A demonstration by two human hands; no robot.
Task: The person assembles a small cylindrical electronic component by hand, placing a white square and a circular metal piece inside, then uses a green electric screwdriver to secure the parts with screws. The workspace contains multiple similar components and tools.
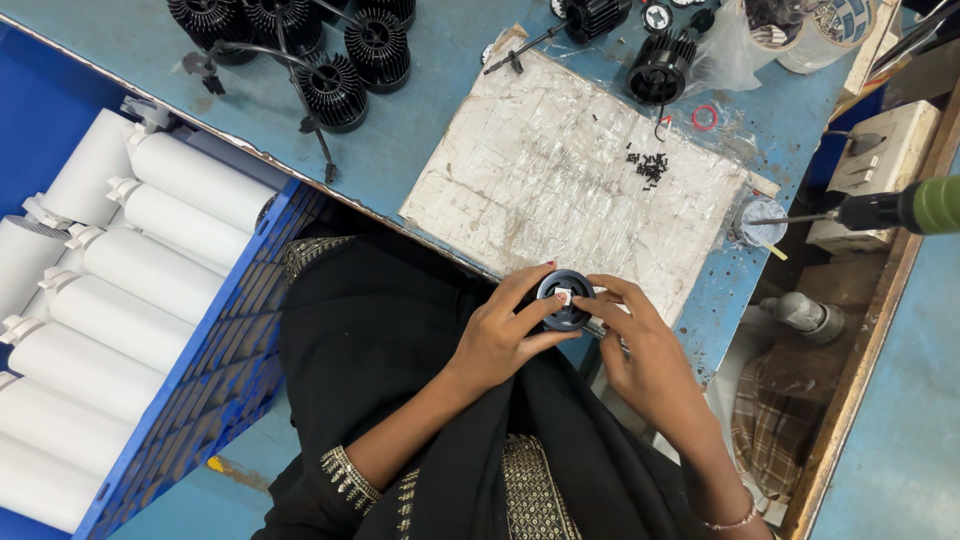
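Just below the near edge of the white pad (575, 180), over the person's lap, both hands hold a round black part (565, 299); the left hand (500, 335) wraps its fingers around the left side of the part and grips it; the right hand (645, 350) comes in from the right side, and its fingertips pinch a small white piece (563, 296) that sits in the middle of the part.

To do this well, I think the left hand should keep the part steady and flat, so the open side faces up; the right hand should press the small white piece gently and straight down into the middle, not at a slant; a hard push could bend it or make the part slip.

The round black part points its open face up at the camera; its long axis runs up and down, from the lap toward the head, so only a ring shows; I cannot tell how tall it is.

On the pad, toward its far right, lies a little heap of tiny black screws (648, 166); beyond the far left edge of the pad stand more black finned parts (335, 90); right of the pad hangs a green power screwdriver (885, 210); far to the left of the pad, white tubes (150, 270) lie in a blue crate (235, 330).
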